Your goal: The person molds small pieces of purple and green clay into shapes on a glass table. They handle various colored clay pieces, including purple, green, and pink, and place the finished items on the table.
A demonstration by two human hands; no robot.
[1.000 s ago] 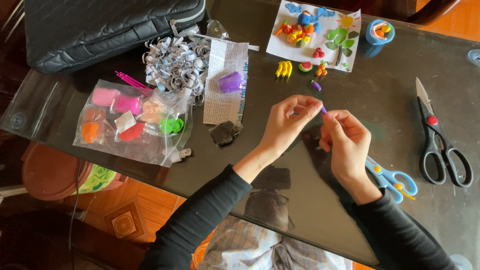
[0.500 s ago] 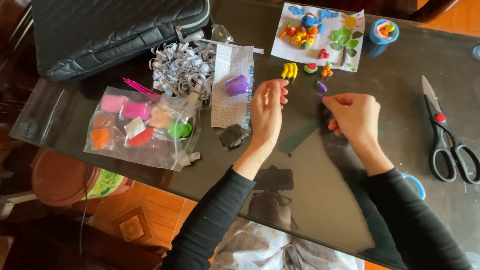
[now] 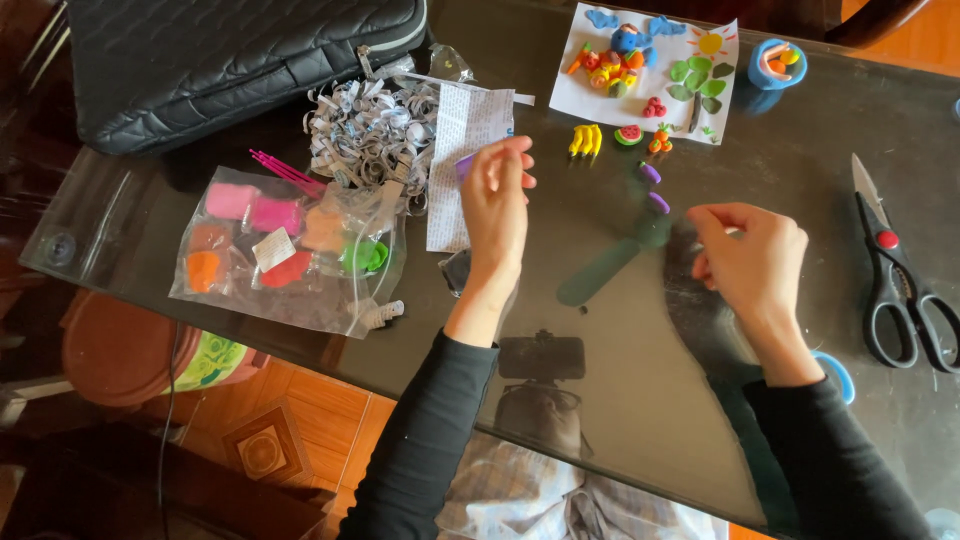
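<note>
Since the earlier frame, left hand [image 3: 497,195] shifted toward the table's far edge, pinching purple clay lump [image 3: 465,164]; right hand [image 3: 748,262] apart, curled, contents unclear; best pinched gently.

Purple clay lump [image 3: 464,164], seemingly soft, sits half hidden on the paper strip [image 3: 462,150].

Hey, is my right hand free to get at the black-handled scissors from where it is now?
Probably yes. The right hand hovers over bare glass table, and the scissors lie flat just to its right with nothing between them. The fingers look curled, perhaps pinching something small, so it may need to let that go first.
</note>
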